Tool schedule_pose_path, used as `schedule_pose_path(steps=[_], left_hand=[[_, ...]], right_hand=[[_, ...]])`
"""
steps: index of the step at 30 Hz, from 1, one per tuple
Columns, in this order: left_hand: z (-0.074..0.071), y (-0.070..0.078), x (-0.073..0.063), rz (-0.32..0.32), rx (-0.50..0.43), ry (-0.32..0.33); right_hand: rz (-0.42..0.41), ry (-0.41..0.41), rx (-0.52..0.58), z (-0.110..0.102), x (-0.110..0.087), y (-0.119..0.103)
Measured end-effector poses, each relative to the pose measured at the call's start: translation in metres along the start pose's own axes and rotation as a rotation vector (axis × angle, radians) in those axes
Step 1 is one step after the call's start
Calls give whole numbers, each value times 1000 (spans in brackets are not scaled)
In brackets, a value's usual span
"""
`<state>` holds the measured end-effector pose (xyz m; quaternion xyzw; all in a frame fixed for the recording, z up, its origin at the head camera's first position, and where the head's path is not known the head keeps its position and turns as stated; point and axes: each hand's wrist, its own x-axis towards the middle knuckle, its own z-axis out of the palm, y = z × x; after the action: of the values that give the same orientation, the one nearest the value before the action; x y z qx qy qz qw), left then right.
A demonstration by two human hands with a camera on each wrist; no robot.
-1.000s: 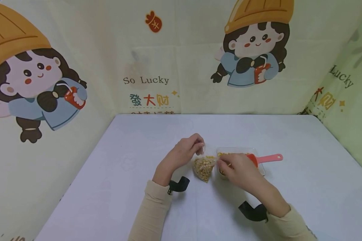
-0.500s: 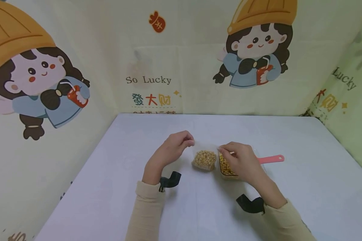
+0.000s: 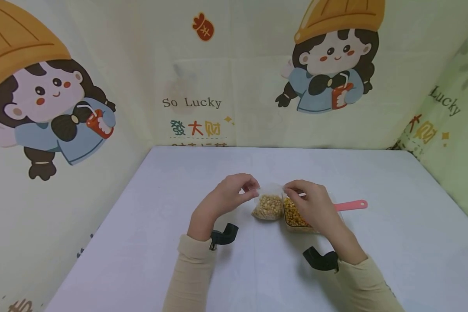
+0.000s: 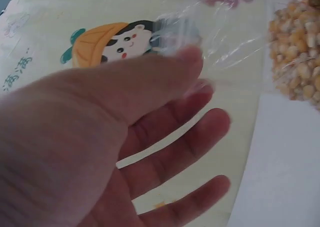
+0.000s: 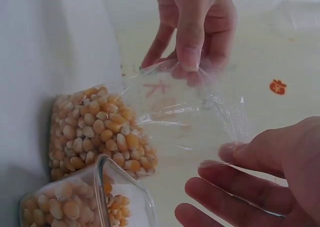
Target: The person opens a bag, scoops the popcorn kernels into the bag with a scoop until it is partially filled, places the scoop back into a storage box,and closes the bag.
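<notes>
Between the two hands stands a clear plastic bag [image 3: 268, 207], its lower half filled with yellow corn kernels [image 5: 95, 129]. My left hand [image 3: 238, 190] pinches one top corner of the bag between thumb and forefinger, the other fingers spread below. At the opposite corner my right hand [image 3: 310, 203] pinches the plastic the same way. The thin film [image 5: 180, 117] is stretched between them above the corn. Just right of the bag is a clear rectangular container [image 3: 301, 228] holding more kernels, partly hidden beneath my right hand in the head view.
A pink scoop handle [image 3: 351, 206] sticks out to the right from the container. The white table [image 3: 148, 242] spreads around the hands, with a printed cloth backdrop [image 3: 253, 86] behind it. A black wrist mount [image 3: 224, 234] sits on the left arm, another [image 3: 320, 259] on the right.
First the bag hung tilted with its bottom pointed; now it stands squarer, its top drawn wide. The right hand has moved up and back. The left hand went left, then returned slightly right.
</notes>
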<state>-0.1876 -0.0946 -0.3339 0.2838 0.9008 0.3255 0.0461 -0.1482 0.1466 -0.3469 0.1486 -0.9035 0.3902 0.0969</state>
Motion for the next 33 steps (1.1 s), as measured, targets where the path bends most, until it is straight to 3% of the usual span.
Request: schedule_pose_path(steps=[12, 24, 33], left_hand=[[-2, 0, -2, 82, 118, 184], [-1, 1, 1, 55, 122, 164], [1, -2, 1, 102, 139, 200]], right_hand=[[-73, 85, -40, -2, 0, 4], [-7, 16, -7, 2, 1, 3], [-35, 34, -31, 2, 2, 4]])
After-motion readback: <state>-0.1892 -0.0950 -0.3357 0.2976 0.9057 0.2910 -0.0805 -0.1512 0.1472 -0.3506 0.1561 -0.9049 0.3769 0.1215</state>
